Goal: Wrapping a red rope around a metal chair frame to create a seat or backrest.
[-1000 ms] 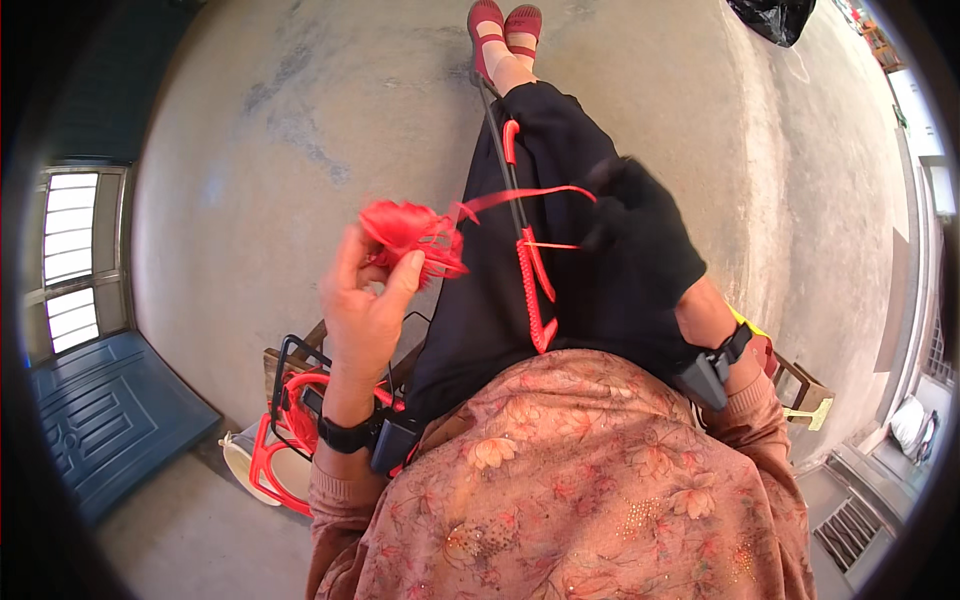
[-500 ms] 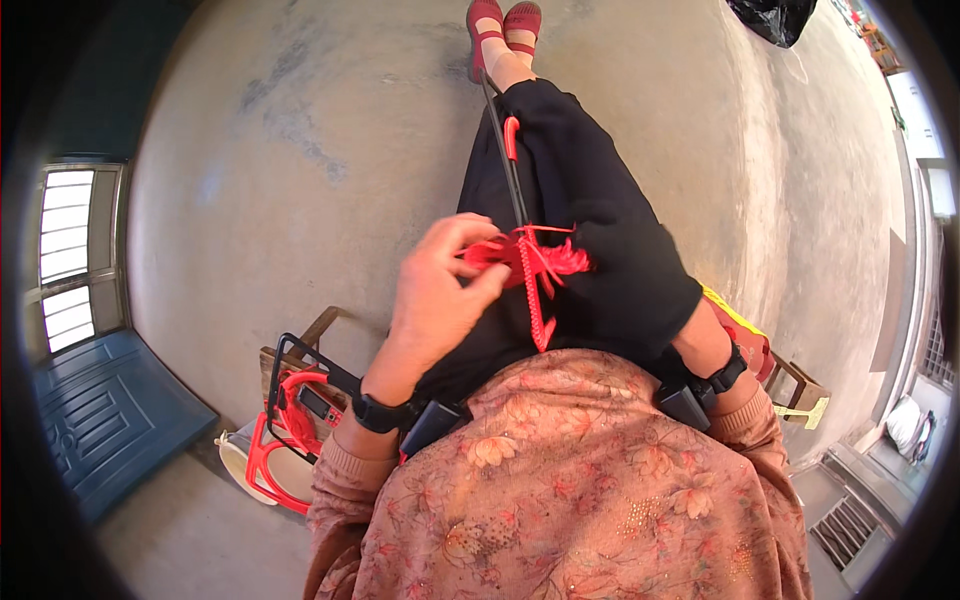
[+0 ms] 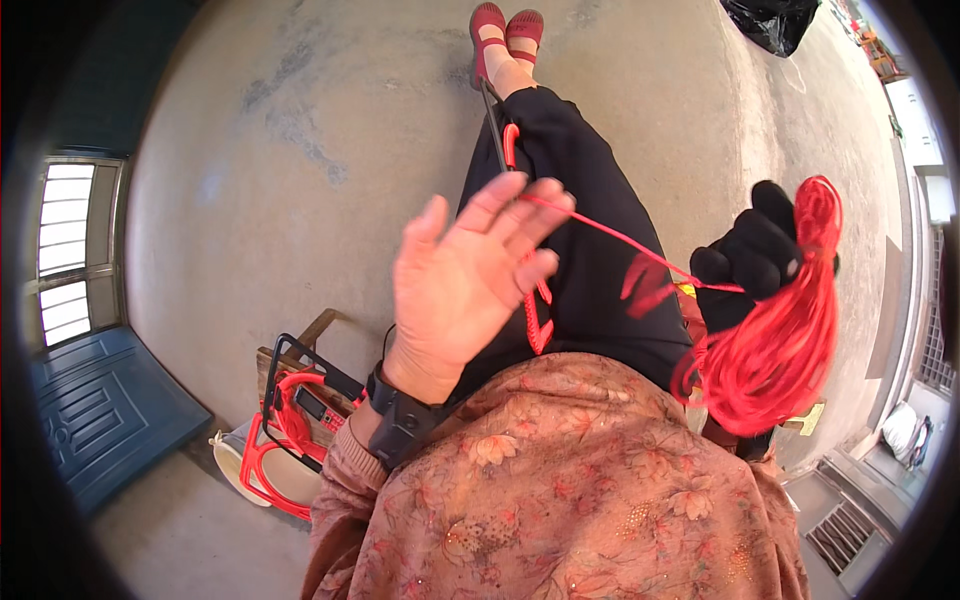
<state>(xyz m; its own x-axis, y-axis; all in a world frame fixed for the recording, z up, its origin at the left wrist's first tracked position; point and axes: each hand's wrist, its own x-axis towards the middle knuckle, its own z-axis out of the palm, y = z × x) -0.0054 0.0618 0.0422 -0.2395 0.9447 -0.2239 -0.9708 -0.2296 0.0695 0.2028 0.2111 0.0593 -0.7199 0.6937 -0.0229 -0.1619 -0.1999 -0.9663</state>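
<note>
1. Bare left hand (image 3: 470,275), fingers loosely spread, partly hides the slender black-and-red frame (image 3: 533,325), pointing lengthwise forward.
2. Black-gloved right hand (image 3: 745,258), partly covered, grips the looped red cord bundle (image 3: 785,345) at right, long axis near-to-far.

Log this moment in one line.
left hand: bare, open, near red strand; right hand: black-gloved, gripping red cord bundle; black frame: along legs
</note>
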